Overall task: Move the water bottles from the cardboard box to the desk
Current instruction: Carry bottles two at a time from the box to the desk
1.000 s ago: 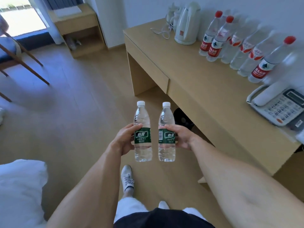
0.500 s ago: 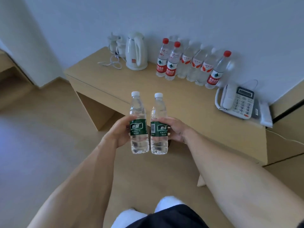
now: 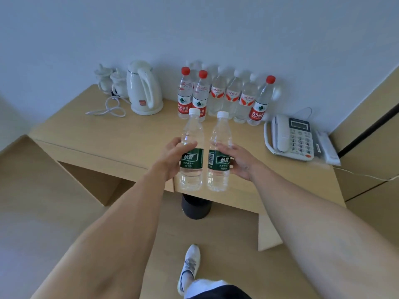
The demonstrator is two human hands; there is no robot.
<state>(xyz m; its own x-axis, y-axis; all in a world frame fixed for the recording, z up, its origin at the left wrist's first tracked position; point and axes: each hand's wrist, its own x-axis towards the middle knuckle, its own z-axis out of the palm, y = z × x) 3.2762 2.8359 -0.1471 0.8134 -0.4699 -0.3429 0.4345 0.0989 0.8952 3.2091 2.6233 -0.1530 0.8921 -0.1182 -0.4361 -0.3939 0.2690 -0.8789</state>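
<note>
Upright, caps up — both hands (image 3: 172, 160) (image 3: 239, 161) each grip a green-label bottle (image 3: 191, 156) (image 3: 218, 156).

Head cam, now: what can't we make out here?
- Cardboard box: not in the head view.
- Dark round thing under the desk: top hidden by the desk edge.
- Rear bottles by the wall: labels blurred, exact count unclear.
- Left hand, right hand: far-side fingers hidden behind their green-label bottles.

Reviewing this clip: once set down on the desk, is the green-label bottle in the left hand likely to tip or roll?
The green-label bottle in the left hand looks tall and narrow, so a nudge might tip it. It appears full, so probably bottom-steady and fairly heavy. Its round body would likely roll across the desk if toppled.
</note>
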